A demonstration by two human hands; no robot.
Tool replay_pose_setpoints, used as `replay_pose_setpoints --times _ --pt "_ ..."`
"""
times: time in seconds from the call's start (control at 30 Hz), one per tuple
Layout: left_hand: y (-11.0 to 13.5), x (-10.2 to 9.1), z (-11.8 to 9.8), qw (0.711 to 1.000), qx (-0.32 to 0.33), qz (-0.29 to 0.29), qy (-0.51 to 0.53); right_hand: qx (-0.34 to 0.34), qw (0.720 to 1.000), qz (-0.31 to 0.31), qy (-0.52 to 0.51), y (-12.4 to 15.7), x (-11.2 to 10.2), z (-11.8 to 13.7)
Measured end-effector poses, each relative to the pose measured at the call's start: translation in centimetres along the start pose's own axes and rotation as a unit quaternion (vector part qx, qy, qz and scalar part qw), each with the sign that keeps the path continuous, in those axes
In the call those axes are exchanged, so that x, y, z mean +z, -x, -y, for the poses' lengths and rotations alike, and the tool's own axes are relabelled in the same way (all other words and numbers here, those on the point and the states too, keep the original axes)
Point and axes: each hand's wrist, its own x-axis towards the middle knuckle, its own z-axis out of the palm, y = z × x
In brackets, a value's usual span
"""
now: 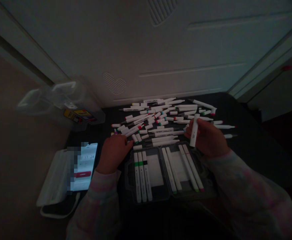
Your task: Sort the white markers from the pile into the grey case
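My right hand (207,136) is closed around a white marker (194,131), held steeply tilted above the right rear edge of an open clear plastic case (168,180). My left hand (114,151) is at the near left edge of a pile of loose white markers and caps (158,121), thumb apart, with no object visible in it; some of its fingertips are hidden. Three white markers (143,176) with green and black bands lie side by side in the case's left half. Several more markers (188,166), some with green or pink ends, are in its right half.
Left of my left arm lie a lit phone (87,166) and a white object (54,178) with a pale strap or cable (61,215). Clear plastic containers (86,100) stand at the back left. A pale panel with a heart relief (114,83) rises behind the dark tabletop (251,150).
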Motion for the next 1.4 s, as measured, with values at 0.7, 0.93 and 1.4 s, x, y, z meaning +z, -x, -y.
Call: replay_pose_setpoints --times 0.7,0.93,1.4 --pt "0.0 0.2 0.4 1.000 0.014 -0.006 0.002 0.009 1.000 -0.003 -0.026 -0.4 -0.3 -0.3" --pt "0.0 -0.4 0.5 0.995 0.012 0.002 0.097 0.009 1.000 -0.003 -0.021 -0.4 -0.4 -0.3" --pt "0.9 0.3 -0.5 0.903 0.207 -0.324 0.191 0.013 1.000 0.004 -0.020 -0.2 -0.4 -0.3"
